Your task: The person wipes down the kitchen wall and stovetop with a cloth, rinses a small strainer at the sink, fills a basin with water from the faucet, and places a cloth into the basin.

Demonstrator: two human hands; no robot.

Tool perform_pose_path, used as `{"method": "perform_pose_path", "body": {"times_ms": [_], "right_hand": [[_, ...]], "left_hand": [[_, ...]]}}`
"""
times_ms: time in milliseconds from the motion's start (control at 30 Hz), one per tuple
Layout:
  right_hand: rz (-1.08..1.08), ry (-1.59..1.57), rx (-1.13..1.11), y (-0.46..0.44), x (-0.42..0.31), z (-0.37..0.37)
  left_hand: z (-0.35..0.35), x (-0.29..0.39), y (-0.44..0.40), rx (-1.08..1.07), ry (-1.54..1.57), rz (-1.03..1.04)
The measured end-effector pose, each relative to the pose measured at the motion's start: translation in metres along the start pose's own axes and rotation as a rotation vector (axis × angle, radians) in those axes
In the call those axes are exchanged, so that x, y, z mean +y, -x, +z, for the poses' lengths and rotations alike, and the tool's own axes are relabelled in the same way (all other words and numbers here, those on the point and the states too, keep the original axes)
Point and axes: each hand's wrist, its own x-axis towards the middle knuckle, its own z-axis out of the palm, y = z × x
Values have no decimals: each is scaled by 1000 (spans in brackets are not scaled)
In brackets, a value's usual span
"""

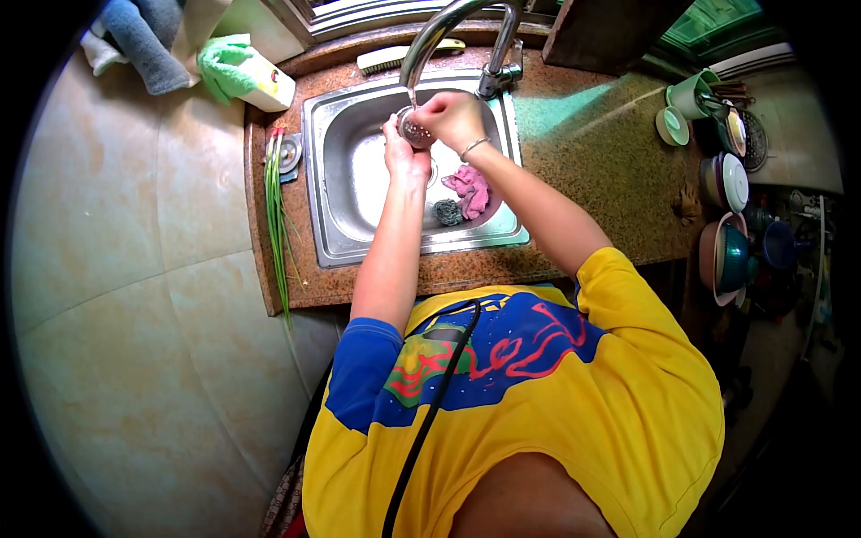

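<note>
Under the curved metal faucet, a small round metal strainer with holes is held over the steel sink. My left hand grips it from the left and below. My right hand, a bracelet at its wrist, is at the strainer's right upper edge with its fingers curled; what those fingers hold is too blurred to make out. A pink cloth and a dark scouring pad lie in the right part of the sink.
Green onions lie on the counter left of the sink, beside a small metal drain cover. A brush rests behind the sink. Bowls and a green holder stand at the right.
</note>
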Motion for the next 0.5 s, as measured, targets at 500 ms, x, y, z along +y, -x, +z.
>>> {"method": "perform_pose_path", "body": {"times_ms": [500], "right_hand": [[-214, 142, -19, 7, 10, 2]], "left_hand": [[-8, 2, -11, 4, -16, -60]]}}
